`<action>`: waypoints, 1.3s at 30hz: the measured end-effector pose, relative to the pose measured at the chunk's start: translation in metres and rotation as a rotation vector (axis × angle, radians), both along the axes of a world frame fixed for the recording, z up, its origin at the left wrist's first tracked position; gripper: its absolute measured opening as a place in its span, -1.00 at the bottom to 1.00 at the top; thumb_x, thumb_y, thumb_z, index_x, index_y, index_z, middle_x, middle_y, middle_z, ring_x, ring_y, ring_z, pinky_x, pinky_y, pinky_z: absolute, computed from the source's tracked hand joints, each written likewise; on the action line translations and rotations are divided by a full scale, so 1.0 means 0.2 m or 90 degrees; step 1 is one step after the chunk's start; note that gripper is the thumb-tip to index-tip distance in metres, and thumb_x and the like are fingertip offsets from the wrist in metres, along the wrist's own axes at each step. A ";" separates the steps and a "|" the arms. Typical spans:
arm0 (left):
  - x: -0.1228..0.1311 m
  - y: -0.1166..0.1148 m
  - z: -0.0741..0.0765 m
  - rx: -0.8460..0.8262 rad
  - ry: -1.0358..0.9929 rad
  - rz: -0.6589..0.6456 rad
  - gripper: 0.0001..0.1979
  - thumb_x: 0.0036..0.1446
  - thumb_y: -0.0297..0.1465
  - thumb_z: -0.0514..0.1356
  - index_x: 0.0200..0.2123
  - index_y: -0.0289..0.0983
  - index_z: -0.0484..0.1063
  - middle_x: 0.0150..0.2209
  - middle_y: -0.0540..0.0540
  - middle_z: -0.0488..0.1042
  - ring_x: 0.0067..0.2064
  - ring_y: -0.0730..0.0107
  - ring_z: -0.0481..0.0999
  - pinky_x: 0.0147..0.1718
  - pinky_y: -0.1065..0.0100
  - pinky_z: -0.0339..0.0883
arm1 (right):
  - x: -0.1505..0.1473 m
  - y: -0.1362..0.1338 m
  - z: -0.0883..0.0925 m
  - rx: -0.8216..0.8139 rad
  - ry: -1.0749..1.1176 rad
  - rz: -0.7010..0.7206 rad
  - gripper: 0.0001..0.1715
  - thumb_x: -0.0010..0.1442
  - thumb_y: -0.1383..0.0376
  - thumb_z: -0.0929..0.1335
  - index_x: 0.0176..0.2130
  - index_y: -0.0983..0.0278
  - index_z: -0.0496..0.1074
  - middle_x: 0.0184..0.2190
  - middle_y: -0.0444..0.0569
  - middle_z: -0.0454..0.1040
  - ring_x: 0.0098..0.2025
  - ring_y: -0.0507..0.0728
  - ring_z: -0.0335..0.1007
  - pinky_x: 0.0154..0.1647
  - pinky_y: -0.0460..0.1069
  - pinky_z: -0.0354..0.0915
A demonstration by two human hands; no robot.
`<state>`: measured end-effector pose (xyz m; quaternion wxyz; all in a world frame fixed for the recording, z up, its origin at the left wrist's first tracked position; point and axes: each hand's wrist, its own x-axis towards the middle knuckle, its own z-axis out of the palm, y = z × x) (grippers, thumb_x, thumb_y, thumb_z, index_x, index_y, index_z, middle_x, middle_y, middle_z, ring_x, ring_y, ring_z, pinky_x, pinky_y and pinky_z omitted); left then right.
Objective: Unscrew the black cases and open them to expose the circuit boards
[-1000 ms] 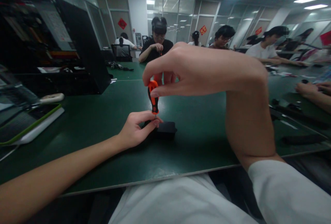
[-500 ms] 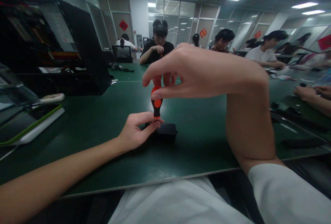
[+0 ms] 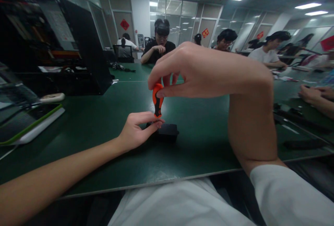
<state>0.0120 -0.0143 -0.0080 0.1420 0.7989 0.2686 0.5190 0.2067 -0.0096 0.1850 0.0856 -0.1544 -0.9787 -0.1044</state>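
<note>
My right hand [image 3: 180, 74] grips a screwdriver [image 3: 158, 102] with an orange and black handle, thumb and fingers around its upper part. The screwdriver stands almost upright, pointing down, and a short bit of its metal shaft shows. My left hand [image 3: 139, 128] rests low on the table, thumb and fingers pinched around the shaft just under the handle. Right below these fingertips lies a small black plastic box [image 3: 168, 132] with a little tab on its right end. My left fingers cover part of the box and the screwdriver's tip.
On the green table [image 3: 203, 149] a large open black computer case [image 3: 86, 48] stands at the left, near a green-edged white tray [image 3: 44, 125]. Dark parts [image 3: 302, 120] lie at the right, close to another person's hands [image 3: 311, 94]. Several people sit across the room.
The screwdriver handle has turned, showing a different side of its orange and black pattern. My right fingers have shifted slightly to the right. My left hand and the box have hardly moved.
</note>
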 end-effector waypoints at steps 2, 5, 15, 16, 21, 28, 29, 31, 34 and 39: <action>0.00 0.00 0.00 -0.006 0.005 -0.005 -0.88 0.24 -0.47 0.25 -0.28 -0.28 0.62 -0.38 -0.06 0.65 -0.36 0.37 0.61 -0.31 0.40 0.46 | 0.00 0.00 0.00 -0.006 -0.018 0.009 -0.74 0.34 0.28 0.27 -0.13 0.14 0.55 -0.16 -0.24 0.54 -0.19 -0.05 0.41 -0.14 -0.14 0.37; 0.00 -0.01 0.01 -0.011 0.011 -0.009 -0.85 0.27 -0.46 0.21 -0.27 -0.28 0.61 -0.39 -0.06 0.64 -0.36 0.37 0.60 -0.29 0.38 0.46 | 0.00 0.00 0.01 -0.024 -0.023 0.004 -0.74 0.33 0.28 0.28 -0.10 0.12 0.54 -0.10 -0.25 0.53 -0.14 -0.03 0.43 -0.09 -0.14 0.38; 0.01 0.00 0.01 -0.025 -0.013 0.004 -0.92 0.20 -0.46 0.30 -0.37 -0.28 0.57 -0.38 -0.05 0.64 -0.36 0.38 0.59 -0.30 0.40 0.42 | -0.01 0.02 -0.02 -0.089 -0.082 -0.030 -0.73 0.33 0.16 0.31 -0.10 0.19 0.54 -0.17 -0.18 0.55 -0.15 0.00 0.44 -0.02 -0.10 0.38; 0.01 0.00 0.00 -0.028 -0.016 0.003 -0.93 0.20 -0.46 0.30 -0.37 -0.28 0.56 -0.38 -0.04 0.63 -0.36 0.38 0.59 -0.30 0.39 0.42 | -0.01 0.02 -0.02 -0.109 -0.086 -0.025 -0.73 0.32 0.18 0.31 -0.07 0.20 0.52 -0.15 -0.17 0.54 -0.11 0.01 0.44 0.00 -0.09 0.37; 0.00 0.01 -0.01 -0.034 -0.013 0.007 -0.94 0.21 -0.43 0.30 -0.34 -0.26 0.56 -0.34 -0.04 0.64 -0.33 0.36 0.59 -0.26 0.36 0.43 | -0.02 0.02 -0.03 -0.108 -0.084 -0.053 -0.65 0.31 0.13 0.32 0.00 0.24 0.49 -0.14 -0.15 0.53 -0.07 0.03 0.44 0.01 -0.08 0.38; 0.01 0.01 -0.02 -0.076 0.085 -0.020 -0.87 0.23 -0.38 0.27 -0.17 -0.27 0.57 -0.17 -0.13 0.64 -0.14 0.25 0.61 -0.08 0.27 0.44 | 0.04 0.05 0.00 -0.064 -0.104 -0.084 -0.81 0.27 0.24 0.37 -0.15 0.21 0.56 -0.25 -0.21 0.56 -0.27 -0.06 0.42 -0.15 -0.11 0.31; 0.01 0.02 -0.02 -0.092 0.112 -0.024 -0.81 0.21 -0.36 0.30 -0.11 -0.27 0.56 -0.12 -0.14 0.64 -0.08 0.22 0.61 -0.03 0.25 0.43 | 0.06 0.06 0.00 -0.068 -0.101 -0.101 -0.81 0.27 0.24 0.37 -0.14 0.20 0.57 -0.27 -0.21 0.56 -0.30 -0.07 0.41 -0.17 -0.12 0.30; 0.02 0.02 -0.03 -0.123 0.162 -0.025 -0.69 0.17 -0.30 0.33 -0.03 -0.26 0.55 -0.05 -0.16 0.62 -0.03 0.17 0.60 0.00 0.22 0.43 | 0.09 0.09 0.01 -0.084 -0.096 -0.137 -0.79 0.25 0.23 0.38 -0.12 0.21 0.57 -0.30 -0.21 0.56 -0.36 -0.09 0.39 -0.22 -0.12 0.27; 0.02 0.02 -0.03 -0.152 0.207 -0.019 -0.66 0.18 -0.24 0.32 -0.02 -0.25 0.55 -0.06 -0.14 0.63 -0.06 0.15 0.61 -0.05 0.21 0.45 | 0.10 0.12 0.01 -0.095 -0.102 -0.183 -0.77 0.24 0.25 0.38 -0.11 0.21 0.58 -0.31 -0.23 0.57 -0.39 -0.11 0.38 -0.28 -0.14 0.23; 0.02 0.02 -0.03 -0.185 0.215 -0.009 -0.65 0.17 -0.22 0.32 -0.03 -0.27 0.56 -0.08 -0.13 0.63 -0.08 0.17 0.61 -0.06 0.23 0.44 | 0.10 0.17 0.00 -0.093 -0.112 -0.208 -0.71 0.24 0.20 0.38 -0.07 0.21 0.58 -0.29 -0.23 0.59 -0.32 -0.13 0.41 -0.20 -0.16 0.24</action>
